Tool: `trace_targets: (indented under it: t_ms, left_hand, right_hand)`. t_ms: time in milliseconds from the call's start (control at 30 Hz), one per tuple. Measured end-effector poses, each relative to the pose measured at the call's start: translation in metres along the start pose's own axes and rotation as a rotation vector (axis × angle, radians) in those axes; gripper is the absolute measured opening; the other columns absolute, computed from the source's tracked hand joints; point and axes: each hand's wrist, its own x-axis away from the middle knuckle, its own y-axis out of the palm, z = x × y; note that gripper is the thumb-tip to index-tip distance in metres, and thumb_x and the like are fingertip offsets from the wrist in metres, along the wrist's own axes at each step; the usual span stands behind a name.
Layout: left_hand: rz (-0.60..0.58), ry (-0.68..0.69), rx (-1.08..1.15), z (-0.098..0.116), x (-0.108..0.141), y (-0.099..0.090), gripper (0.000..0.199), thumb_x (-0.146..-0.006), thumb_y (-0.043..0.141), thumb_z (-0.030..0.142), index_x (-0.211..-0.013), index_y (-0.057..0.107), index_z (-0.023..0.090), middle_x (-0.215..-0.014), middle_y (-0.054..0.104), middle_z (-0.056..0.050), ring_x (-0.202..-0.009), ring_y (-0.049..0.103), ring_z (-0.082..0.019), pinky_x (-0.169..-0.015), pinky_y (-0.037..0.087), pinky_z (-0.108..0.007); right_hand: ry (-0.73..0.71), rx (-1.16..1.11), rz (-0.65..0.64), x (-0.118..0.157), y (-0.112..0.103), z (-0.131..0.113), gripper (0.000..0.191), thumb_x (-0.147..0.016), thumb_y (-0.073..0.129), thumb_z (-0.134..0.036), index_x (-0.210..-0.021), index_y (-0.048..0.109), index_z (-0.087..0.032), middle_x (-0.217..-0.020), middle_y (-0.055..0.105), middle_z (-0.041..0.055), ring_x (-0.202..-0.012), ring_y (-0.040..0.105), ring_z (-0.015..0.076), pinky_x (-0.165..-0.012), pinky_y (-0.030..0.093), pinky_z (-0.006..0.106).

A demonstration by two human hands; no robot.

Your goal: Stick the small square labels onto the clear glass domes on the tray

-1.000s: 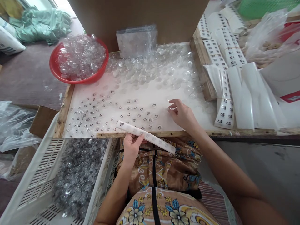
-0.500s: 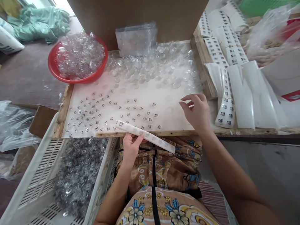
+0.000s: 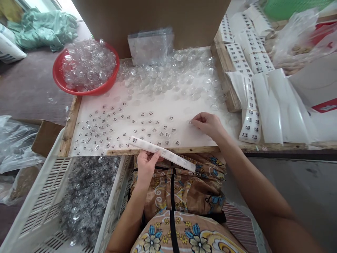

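My left hand (image 3: 147, 162) grips a white strip of panda stickers (image 3: 172, 156) between thumb and fingers, at the table's front edge. One panda print shows at the strip's far left end; the rest shows faintly through the backing. My right hand (image 3: 206, 123) is closed in a pinch low over the white tabletop (image 3: 168, 105). At its fingertips is a small panda sticker (image 3: 190, 122), partly covered by the fingers. Whether it touches a clear disc beneath cannot be made out. To the left lie many clear discs bearing panda stickers (image 3: 102, 126).
Plain clear discs (image 3: 168, 75) crowd the table's back. A red basin (image 3: 112, 79) heaped with clear pieces stands back left. Wooden rails (image 3: 70, 126) edge the table. Sticker strips (image 3: 250, 119) lie at right. A white crate (image 3: 44, 203) of dark-and-clear pieces sits below left.
My right hand has moved left and slightly down toward the middle of the tabletop, and a panda sticker now shows at its fingertips. My left hand holds the strip nearly still.
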Motion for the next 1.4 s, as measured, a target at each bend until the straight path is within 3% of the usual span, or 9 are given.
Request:
trace_targets:
  t_ms: [400, 567, 767, 867, 967, 1133, 1233, 1300, 1400]
  left_hand:
    - [-0.011, -0.002, -0.007, -0.001, 0.0, -0.002, 0.032, -0.074, 0.081, 0.037, -0.095, 0.068, 0.016, -0.082, 0.074, -0.004, -0.074, 0.072, -0.021, -0.067, 0.062, -0.034]
    - [-0.007, -0.004, -0.002, 0.0, 0.0, -0.002, 0.031, -0.074, 0.081, 0.036, -0.094, 0.068, 0.016, -0.081, 0.074, -0.004, -0.073, 0.071, -0.021, -0.068, 0.062, -0.034]
    - [-0.007, -0.003, 0.019, -0.001, 0.0, -0.001, 0.03, -0.073, 0.081, 0.034, -0.094, 0.068, 0.016, -0.081, 0.073, -0.004, -0.073, 0.071, -0.02, -0.068, 0.062, -0.033]
    - [-0.009, -0.002, 0.022, -0.001, 0.0, 0.0, 0.03, -0.074, 0.081, 0.034, -0.093, 0.068, 0.016, -0.082, 0.073, -0.004, -0.072, 0.07, -0.019, -0.067, 0.062, -0.033]
    - [-0.008, -0.003, 0.017, 0.0, 0.001, 0.0, 0.03, -0.074, 0.081, 0.034, -0.093, 0.067, 0.016, -0.083, 0.073, -0.004, -0.072, 0.07, -0.02, -0.066, 0.062, -0.033]
    - [0.001, 0.003, 0.011, 0.002, 0.001, 0.002, 0.032, -0.073, 0.082, 0.037, -0.092, 0.066, 0.016, -0.084, 0.073, -0.005, -0.074, 0.07, -0.02, -0.066, 0.061, -0.032]
    - [-0.02, 0.015, 0.043, 0.002, 0.0, 0.002, 0.036, -0.072, 0.083, 0.037, -0.095, 0.065, 0.016, -0.084, 0.072, -0.004, -0.072, 0.069, -0.019, -0.065, 0.059, -0.031]
    - [-0.039, 0.027, 0.064, 0.003, -0.001, 0.002, 0.039, -0.07, 0.084, 0.037, -0.097, 0.064, 0.016, -0.081, 0.072, -0.004, -0.071, 0.069, -0.019, -0.065, 0.058, -0.031]
    - [-0.021, 0.049, 0.067, 0.001, -0.003, 0.001, 0.044, -0.069, 0.084, 0.037, -0.1, 0.063, 0.015, -0.079, 0.072, -0.003, -0.075, 0.069, -0.02, -0.066, 0.054, -0.028]
  right_hand:
    - [0.001, 0.116, -0.006, -0.001, 0.001, -0.005, 0.013, -0.071, 0.063, -0.033, -0.069, 0.066, -0.02, -0.059, 0.062, 0.0019, -0.056, 0.052, 0.0161, -0.055, 0.038, 0.03]
    - [-0.092, 0.211, 0.071, 0.004, 0.01, -0.004, 0.006, -0.072, 0.061, -0.027, -0.069, 0.063, -0.022, -0.066, 0.066, 0.0032, -0.061, 0.056, 0.0182, -0.061, 0.042, 0.032]
    - [-0.22, 0.35, 0.148, 0.009, 0.02, -0.001, 0.005, -0.079, 0.058, -0.025, -0.081, 0.061, -0.021, -0.09, 0.066, 0.0104, -0.069, 0.06, 0.0211, -0.07, 0.045, 0.036]
    - [-0.195, 0.338, 0.156, 0.01, 0.023, -0.003, 0.021, -0.079, 0.061, -0.026, -0.099, 0.06, -0.02, -0.091, 0.068, 0.0107, -0.072, 0.062, 0.0237, -0.071, 0.046, 0.037]
    - [-0.207, 0.31, 0.072, 0.016, 0.033, -0.013, 0.029, -0.081, 0.059, -0.022, -0.11, 0.057, -0.021, -0.085, 0.07, 0.0073, -0.074, 0.063, 0.0255, -0.07, 0.045, 0.037]
    - [-0.425, 0.24, -0.001, 0.038, 0.066, -0.063, 0.015, -0.089, 0.057, -0.022, -0.103, 0.063, -0.021, -0.109, 0.068, 0.0134, -0.09, 0.064, 0.0262, -0.08, 0.047, 0.039]
    - [-0.548, 0.062, -0.239, 0.052, 0.093, -0.101, 0.022, -0.088, 0.065, -0.025, -0.109, 0.062, -0.021, -0.107, 0.068, 0.0095, -0.096, 0.063, 0.0229, -0.081, 0.047, 0.035]
    - [-0.558, 0.014, -0.386, 0.057, 0.11, -0.119, 0.019, -0.087, 0.067, -0.024, -0.106, 0.062, -0.019, -0.104, 0.068, 0.0081, -0.092, 0.063, 0.0195, -0.077, 0.047, 0.03]
    - [-0.52, 0.012, -0.406, 0.061, 0.127, -0.127, 0.008, -0.089, 0.066, -0.02, -0.096, 0.062, -0.018, -0.096, 0.068, 0.0065, -0.083, 0.062, 0.016, -0.072, 0.044, 0.027]
